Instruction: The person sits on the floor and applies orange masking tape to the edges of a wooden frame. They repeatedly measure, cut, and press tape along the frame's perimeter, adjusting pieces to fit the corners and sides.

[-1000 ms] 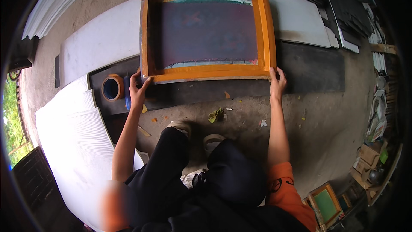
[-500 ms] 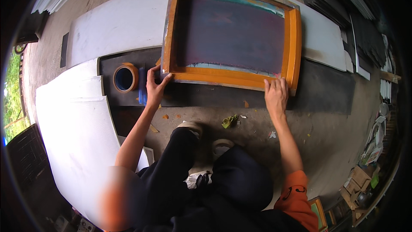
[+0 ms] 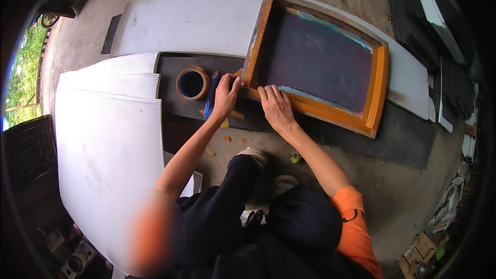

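A wooden screen printing frame (image 3: pixel 380 90) with brown tape along its bars holds a dark purple mesh (image 3: pixel 315 62). My left hand (image 3: pixel 226 95) is at its near left corner, with the fingers closed against the wood. My right hand (image 3: pixel 277 107) lies close by on the near bar, fingers bent over the taped bar; their tips are partly hidden. Left of my left hand, a roll of brown tape (image 3: pixel 205 83) lies on a dark board (image 3: pixel 173 98). Between roll and hand is a narrow blue object (image 3: pixel 209 104) whose kind I cannot make out.
White ribbed sheets (image 3: pixel 108 134) are stacked at the left. A large pale panel (image 3: pixel 191 20) lies behind and under the frame. Dark sheets (image 3: pixel 413 26) stand at the far right. Tape scraps (image 3: pixel 228 139) and a crumpled green piece (image 3: pixel 295 158) lie on the floor.
My right hand has slid left along the near bar, from the right corner to beside my left hand. My left hand stays at the left corner. The view has shifted.
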{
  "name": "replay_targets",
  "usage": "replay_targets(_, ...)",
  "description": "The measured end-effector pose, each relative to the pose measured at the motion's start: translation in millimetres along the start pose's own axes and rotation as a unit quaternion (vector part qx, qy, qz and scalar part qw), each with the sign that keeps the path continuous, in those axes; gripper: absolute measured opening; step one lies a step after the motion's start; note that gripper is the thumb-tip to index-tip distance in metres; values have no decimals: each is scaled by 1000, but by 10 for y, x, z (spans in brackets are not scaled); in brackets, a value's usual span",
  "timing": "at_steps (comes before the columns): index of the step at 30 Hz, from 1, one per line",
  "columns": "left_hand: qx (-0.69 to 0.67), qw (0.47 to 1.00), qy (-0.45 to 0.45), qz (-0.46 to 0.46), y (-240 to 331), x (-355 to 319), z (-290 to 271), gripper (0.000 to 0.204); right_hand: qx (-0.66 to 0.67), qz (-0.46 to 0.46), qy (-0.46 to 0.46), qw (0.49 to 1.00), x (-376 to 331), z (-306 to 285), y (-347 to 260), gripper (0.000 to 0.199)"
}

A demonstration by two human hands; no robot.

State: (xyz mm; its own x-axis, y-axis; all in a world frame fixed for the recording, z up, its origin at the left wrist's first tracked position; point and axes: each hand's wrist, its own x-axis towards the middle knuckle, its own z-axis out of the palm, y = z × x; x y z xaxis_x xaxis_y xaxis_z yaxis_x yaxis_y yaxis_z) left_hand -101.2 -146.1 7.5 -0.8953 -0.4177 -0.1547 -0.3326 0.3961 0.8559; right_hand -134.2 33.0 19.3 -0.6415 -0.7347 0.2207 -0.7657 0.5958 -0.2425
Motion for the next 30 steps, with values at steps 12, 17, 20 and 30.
replay_targets(12,-117,962,-142,-201,612,417,429,68,-11,-21,-40,999,-337,-1082,-21,34)
replay_targets(17,-78,986,-5,-148,1362,-5,628,65,-92,-45,21,994,-658,-1500,215,35)
replay_targets(20,-164,978,47,-120,1722,-177,430,59,-69,102,131,984,-680,-1911,-13,41)
replay_targets(30,-386,920,69,14,2310,-684,384,56,426,424,476,642,-122,-1812,-44,83)
